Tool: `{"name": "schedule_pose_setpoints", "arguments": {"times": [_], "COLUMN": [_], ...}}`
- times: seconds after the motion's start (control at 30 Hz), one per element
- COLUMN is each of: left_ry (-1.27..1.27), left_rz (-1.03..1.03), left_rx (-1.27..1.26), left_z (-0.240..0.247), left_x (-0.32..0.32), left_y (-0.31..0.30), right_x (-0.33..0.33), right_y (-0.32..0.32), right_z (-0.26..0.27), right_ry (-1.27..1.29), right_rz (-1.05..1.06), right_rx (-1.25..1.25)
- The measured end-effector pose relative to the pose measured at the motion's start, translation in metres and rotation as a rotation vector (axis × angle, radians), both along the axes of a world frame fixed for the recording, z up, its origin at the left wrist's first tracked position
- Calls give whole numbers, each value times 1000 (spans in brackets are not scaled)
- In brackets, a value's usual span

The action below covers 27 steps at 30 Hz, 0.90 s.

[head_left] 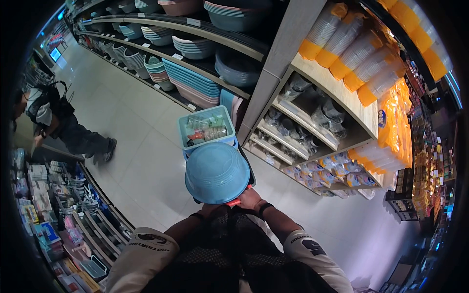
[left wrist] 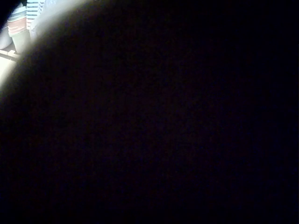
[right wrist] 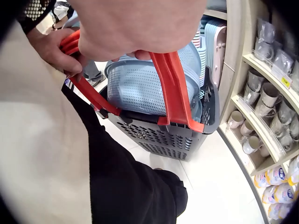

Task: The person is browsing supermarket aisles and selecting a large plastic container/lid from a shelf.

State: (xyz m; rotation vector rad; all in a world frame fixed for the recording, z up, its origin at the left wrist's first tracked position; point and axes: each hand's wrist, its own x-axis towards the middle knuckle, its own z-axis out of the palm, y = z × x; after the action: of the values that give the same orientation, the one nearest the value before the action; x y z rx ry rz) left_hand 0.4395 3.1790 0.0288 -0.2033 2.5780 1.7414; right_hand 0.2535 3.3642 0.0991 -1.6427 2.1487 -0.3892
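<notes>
Round red handle | left hand, right hand | basket holding colander

Head: I looked forward and steeply down from above the blue basin, wide enough for shelving on both sides.
Left wrist: something very near the lens blacked out nearly everything, facing unclear to me; stacked tubs showed upper left.
Right wrist: I looked down past the right hand, close to the lens, toward the shopping basket.
Overlap: head and right wrist shared that hand, the left hand and the shelf unit.
</notes>
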Motion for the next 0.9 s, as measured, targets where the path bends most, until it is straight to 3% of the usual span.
{"name": "schedule_pose_setpoints", "arguments": {"times": [0.07, 0.13, 0.27, 0.43, 0.53, 0.77, 0.9], "left_ry": [60, 16, -7, -61, -40, -215, -263], "left_rz": [9, -132, -75, 155, 311, 344, 355], "left_rx": [-79, -273, -412, 131, 290, 230, 65], "left_z": [-7, 9, 41, 136, 129, 155, 149], "left_x": [0, -6, -19, -57, -68, -85, -97], "left_y": [0, -2, 2, 1, 0, -6, -8], "right_x": [-4, -9, -22, -42, -53, -78, -94], "right_y": [-3, -5, -15, -27, -35, -56, -67], "right_z": [-2, -8, 15, 13, 6, 3, 10], "right_ry": [-21, -13, -63, -132, -168, -214, -163], "right_rz": [-3, 11, 9, 89, 119, 194, 258], "right_rx": [-44, -45, -84, 11, -18, 5, -10]}}
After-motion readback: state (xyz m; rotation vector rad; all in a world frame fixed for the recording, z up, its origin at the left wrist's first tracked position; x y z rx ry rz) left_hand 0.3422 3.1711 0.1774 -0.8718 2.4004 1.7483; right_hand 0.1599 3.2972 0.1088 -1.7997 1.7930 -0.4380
